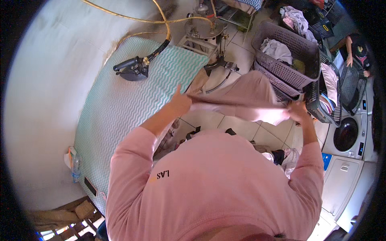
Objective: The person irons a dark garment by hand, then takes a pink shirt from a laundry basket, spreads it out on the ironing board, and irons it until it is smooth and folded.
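Observation:
A length of pale pink cloth [254,90], maybe a garment, hangs stretched in the air in front of my body. Its left end is gripped by my left hand [181,104], whose thumb points up. My right hand [298,112] holds the opposite end, close to the laundry baskets. Part of the cloth billows up and is blurred. To the left is a table covered in green-and-white zigzag cloth [132,99]. A black-handled steam iron [134,68] rests near its far end, apart from both hands.
A steam boiler [205,30] with a yellow hose [129,19] stands beyond the table. Stacked grey plastic baskets [286,51] hold laundry. Another person [357,49] handles a dark basket [352,81] beside front-loading washers [346,134]. Clothes [291,159] lie low on my right.

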A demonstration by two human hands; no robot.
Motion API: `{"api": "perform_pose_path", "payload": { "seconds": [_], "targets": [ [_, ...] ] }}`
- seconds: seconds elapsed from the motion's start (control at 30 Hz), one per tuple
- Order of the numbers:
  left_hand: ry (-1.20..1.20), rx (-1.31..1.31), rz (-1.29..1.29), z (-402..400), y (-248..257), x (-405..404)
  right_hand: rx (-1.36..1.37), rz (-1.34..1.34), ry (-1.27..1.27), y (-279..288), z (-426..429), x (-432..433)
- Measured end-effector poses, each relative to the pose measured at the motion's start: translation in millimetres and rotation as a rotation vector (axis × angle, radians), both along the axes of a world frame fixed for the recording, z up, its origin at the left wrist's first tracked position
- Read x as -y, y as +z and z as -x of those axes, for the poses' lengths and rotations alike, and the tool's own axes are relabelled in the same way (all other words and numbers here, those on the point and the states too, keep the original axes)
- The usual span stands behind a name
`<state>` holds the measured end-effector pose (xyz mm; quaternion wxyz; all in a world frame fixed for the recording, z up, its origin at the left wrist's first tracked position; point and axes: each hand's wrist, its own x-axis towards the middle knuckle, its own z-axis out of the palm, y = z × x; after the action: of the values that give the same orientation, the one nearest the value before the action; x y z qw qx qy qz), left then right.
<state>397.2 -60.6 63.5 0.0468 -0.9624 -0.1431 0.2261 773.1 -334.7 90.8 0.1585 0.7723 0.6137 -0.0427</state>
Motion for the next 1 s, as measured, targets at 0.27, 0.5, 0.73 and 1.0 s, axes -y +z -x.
{"api": "perform_pose_path", "payload": {
  "seconds": [0.27,0.5,0.73,1.0],
  "targets": [
    [-0.276,0.737,-0.265,-43,68,-13,0.212,-0.585,0.103,94,4,-29],
    [0.04,0.509,0.384,-36,65,-3,-0.574,-0.232,0.278,121,84,-62],
    [0.168,0.55,1.237,-50,66,42,-0.852,-0.403,0.55,144,117,-108],
    [0.402,0.562,1.259,-9,90,54,-1.05,-0.191,0.301,126,95,-127]
  ]
}}
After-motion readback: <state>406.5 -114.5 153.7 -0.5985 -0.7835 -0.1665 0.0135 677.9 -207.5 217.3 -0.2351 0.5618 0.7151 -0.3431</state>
